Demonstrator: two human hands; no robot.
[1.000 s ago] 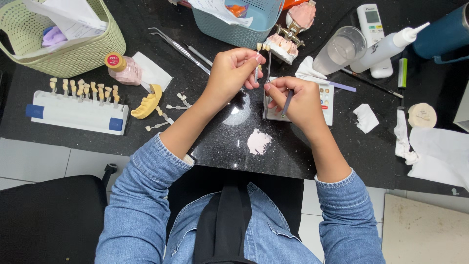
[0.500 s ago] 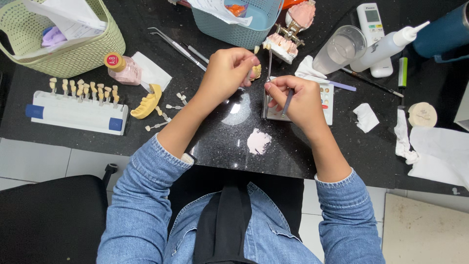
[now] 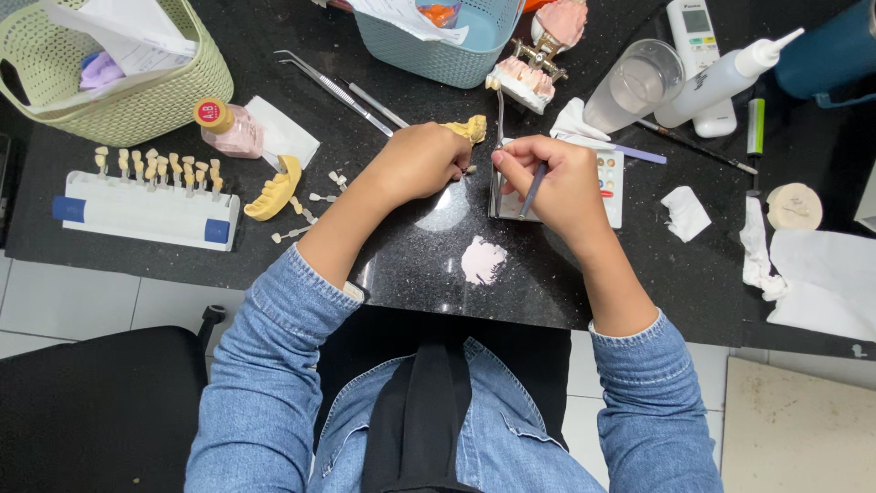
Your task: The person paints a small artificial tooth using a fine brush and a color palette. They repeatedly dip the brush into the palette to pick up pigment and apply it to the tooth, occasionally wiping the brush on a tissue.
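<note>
The right hand point(image 3: 557, 178) is curled shut around a thin blue-handled brush point(image 3: 532, 189), held like a pen, its tip pointing down toward a small square mixing slab point(image 3: 507, 203) just under the knuckles. Close beside it, the left hand point(image 3: 422, 164) is clamped on a yellow dental cast point(image 3: 472, 128), which sticks out past the fingers; the two hands almost meet over the middle of the table.

Right of the slab lies a white palette card with coloured dots point(image 3: 609, 178). Below the hands, a patch of pale pink powder point(image 3: 482, 260) sits on the black speckled countertop point(image 3: 411, 265), which shines under an overhead light.

To the left lie a second yellow arch-shaped cast point(image 3: 274, 189), a few loose tooth samples on pins point(image 3: 310, 205) and a white shade-guide rack with a row of sample teeth point(image 3: 146, 205). Behind that stand a small pink bottle with a red and yellow cap point(image 3: 228, 128) and a green woven basket point(image 3: 119, 100) holding papers. Long metal tweezers point(image 3: 333, 91) lie in front of a blue basket point(image 3: 456, 50), beside a pink and white jaw model on a metal frame point(image 3: 538, 55). Farther right are a clear plastic cup point(image 3: 634, 87), a white squeeze bottle point(image 3: 721, 78), a white remote point(image 3: 698, 46) and crumpled tissues point(image 3: 684, 212).

The counter's near edge meets white floor tiles point(image 3: 73, 301), with a black chair point(image 3: 100, 411) at the lower left.
</note>
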